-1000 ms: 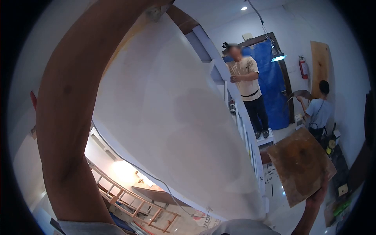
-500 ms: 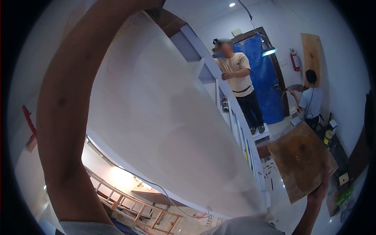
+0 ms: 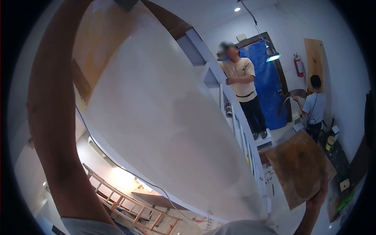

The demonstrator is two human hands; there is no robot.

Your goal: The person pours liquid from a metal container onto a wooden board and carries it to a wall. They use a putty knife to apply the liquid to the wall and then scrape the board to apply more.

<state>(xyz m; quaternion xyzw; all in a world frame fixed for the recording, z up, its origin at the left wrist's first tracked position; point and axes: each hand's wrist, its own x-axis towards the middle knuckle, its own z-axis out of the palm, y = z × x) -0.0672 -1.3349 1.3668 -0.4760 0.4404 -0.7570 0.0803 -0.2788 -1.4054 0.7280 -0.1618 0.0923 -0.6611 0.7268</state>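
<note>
My left forearm (image 3: 51,117) reaches up along the left side, and the left hand is cut off by the top edge. A dark grey flat blade (image 3: 127,4) shows at the top, beside the wrist, touching or just over a large curved panel. The panel's white surface (image 3: 168,117) fills the middle; a yellowish-brown, streaky area (image 3: 98,35) covers its upper left. At the lower right, my right hand (image 3: 318,194) grips the lower right edge of a square brown board (image 3: 299,162), which has a dark, wet-looking stain.
White open compartments (image 3: 211,78) run along the panel's right side, with a can (image 3: 228,109) in one. A person (image 3: 243,78) stands on a white step stool (image 3: 264,138); another (image 3: 314,105) works by the wall. A wooden ladder (image 3: 133,209) and a cable (image 3: 164,192) are below.
My left arm has moved leftward, and the yellowish-brown area and grey blade have come into sight. The view has shifted slightly. The board stays in my right hand, a little lower in view.
</note>
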